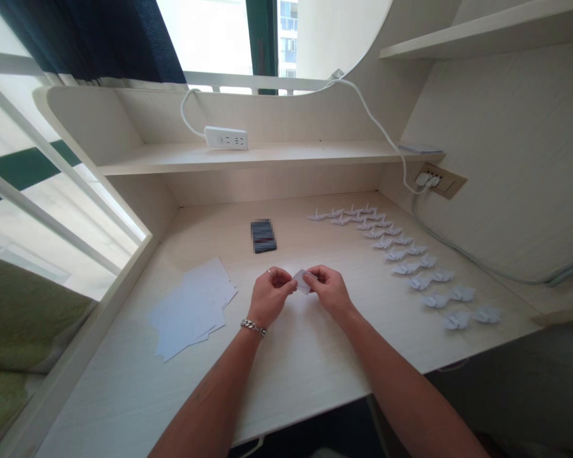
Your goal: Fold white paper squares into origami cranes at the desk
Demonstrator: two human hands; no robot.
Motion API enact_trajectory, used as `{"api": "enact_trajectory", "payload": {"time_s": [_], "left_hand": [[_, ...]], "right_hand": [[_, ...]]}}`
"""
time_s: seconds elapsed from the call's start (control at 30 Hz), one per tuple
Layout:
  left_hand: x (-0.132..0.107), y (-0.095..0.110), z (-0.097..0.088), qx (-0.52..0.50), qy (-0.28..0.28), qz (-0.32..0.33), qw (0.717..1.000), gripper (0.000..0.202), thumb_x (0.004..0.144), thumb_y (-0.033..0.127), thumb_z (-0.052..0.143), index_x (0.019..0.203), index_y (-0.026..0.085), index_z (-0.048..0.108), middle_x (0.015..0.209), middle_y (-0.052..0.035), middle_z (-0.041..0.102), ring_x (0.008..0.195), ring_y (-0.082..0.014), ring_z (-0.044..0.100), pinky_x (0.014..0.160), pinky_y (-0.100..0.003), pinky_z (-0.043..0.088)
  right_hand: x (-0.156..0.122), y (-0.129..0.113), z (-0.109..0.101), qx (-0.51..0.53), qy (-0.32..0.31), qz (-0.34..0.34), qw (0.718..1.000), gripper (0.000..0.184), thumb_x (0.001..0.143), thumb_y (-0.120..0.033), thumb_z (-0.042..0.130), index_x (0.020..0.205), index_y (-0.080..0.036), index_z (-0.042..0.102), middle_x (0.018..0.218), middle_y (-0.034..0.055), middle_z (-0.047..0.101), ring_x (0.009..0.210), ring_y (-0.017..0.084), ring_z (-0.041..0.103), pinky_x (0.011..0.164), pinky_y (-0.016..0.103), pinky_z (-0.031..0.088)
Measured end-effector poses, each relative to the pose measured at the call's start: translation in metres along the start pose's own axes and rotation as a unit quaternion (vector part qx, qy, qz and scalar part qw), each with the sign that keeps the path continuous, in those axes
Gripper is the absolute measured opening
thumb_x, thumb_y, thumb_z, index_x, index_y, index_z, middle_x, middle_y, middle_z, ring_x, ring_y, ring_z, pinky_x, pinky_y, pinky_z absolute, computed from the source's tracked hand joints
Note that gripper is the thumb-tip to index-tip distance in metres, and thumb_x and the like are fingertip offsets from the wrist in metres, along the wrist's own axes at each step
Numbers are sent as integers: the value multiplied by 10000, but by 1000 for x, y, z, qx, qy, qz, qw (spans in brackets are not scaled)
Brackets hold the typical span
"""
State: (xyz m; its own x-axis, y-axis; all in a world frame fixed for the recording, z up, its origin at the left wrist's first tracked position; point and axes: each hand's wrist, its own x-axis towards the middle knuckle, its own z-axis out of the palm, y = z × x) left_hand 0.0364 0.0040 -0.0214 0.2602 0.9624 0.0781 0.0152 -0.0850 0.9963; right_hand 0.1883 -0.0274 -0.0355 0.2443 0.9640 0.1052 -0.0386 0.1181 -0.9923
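Note:
A small folded piece of white paper point(302, 282) is pinched between my two hands above the middle of the desk. My left hand point(270, 294), with a ring and a chain bracelet at the wrist, grips its left corner. On the other side, my right hand point(330, 289) has thumb and fingers closed on the right part. Fingertips hide some of the paper's edges. To the right stand rows of white folded paper cranes point(395, 254). Left of my hands lies a loose, fanned pile of white paper sheets point(191, 308).
A dark phone-sized object point(263, 236), blurred out, lies behind my hands. On the shelf point(286, 152) rests a white power strip point(226, 138). A white cable point(375, 121) runs down to the wall socket point(442, 180). Bed rails point(52, 156) border the left side.

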Motion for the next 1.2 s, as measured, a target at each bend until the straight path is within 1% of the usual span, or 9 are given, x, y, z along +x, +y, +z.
{"api": "enact_trajectory", "payload": {"time_s": [0.07,0.17,0.33,0.5,0.6,0.83,0.97,1.07,1.2], "left_hand": [[0,0,1,-59,0,-15,998,245,627,207,739,771,154,548,631,6,649,585,-141,633,603,-268,501],[0,1,2,-87,-1,-34,996,269,626,179,733,804,150,534,617,7,651,561,-137,634,588,-262,501],[0,2,1,-58,3,-12,998,228,642,160,722,801,143,559,647,-1,655,600,-132,639,619,-260,513],[-1,-1,2,-31,2,16,999,228,670,214,730,844,136,604,744,-28,666,704,-138,644,680,-262,517],[-2,-1,3,-24,6,25,999,218,672,219,732,830,138,607,740,-29,664,696,-136,640,670,-255,513],[-1,1,1,-24,20,-11,999,235,613,169,746,790,151,592,636,-3,660,599,-130,627,589,-241,502],[-2,2,0,-5,13,-26,1000,202,626,165,727,789,151,609,615,-9,671,565,-136,627,564,-246,500],[-3,3,-1,-3,-2,-15,1000,255,662,204,724,893,145,632,640,-22,689,588,-146,642,593,-262,512],[-3,5,-2,-30,-9,7,999,415,656,254,758,1032,150,616,774,-50,716,731,-166,672,704,-289,527]], "right_hand": [[-1,-2,1,15,2,10,1000,311,670,-436,730,766,-149,656,663,35,644,614,164,584,577,288,496],[0,-4,0,27,-2,29,999,319,662,-445,732,759,-152,653,660,30,648,611,161,590,565,280,495],[0,-3,-2,-13,-47,29,998,281,675,-406,731,772,-150,668,670,21,649,606,147,576,555,263,474],[-2,-2,-1,-18,-46,15,999,255,682,-391,728,762,-156,670,641,5,624,600,140,555,551,257,457],[-3,-3,0,-8,-58,26,998,251,678,-394,730,745,-159,670,635,2,623,598,140,553,550,258,451],[-3,-9,-3,30,-61,62,996,242,614,-380,772,646,-159,679,595,-4,628,569,122,539,558,254,427],[-3,-12,-8,24,-92,74,993,258,640,-410,749,700,-162,710,639,7,650,597,122,552,556,244,426],[-3,-12,-9,20,-88,74,993,280,659,-434,733,726,-163,711,668,17,658,616,127,563,546,237,435],[-3,-10,-8,31,-44,62,997,285,666,-441,731,728,-166,694,663,15,646,598,124,558,513,228,441]]}}
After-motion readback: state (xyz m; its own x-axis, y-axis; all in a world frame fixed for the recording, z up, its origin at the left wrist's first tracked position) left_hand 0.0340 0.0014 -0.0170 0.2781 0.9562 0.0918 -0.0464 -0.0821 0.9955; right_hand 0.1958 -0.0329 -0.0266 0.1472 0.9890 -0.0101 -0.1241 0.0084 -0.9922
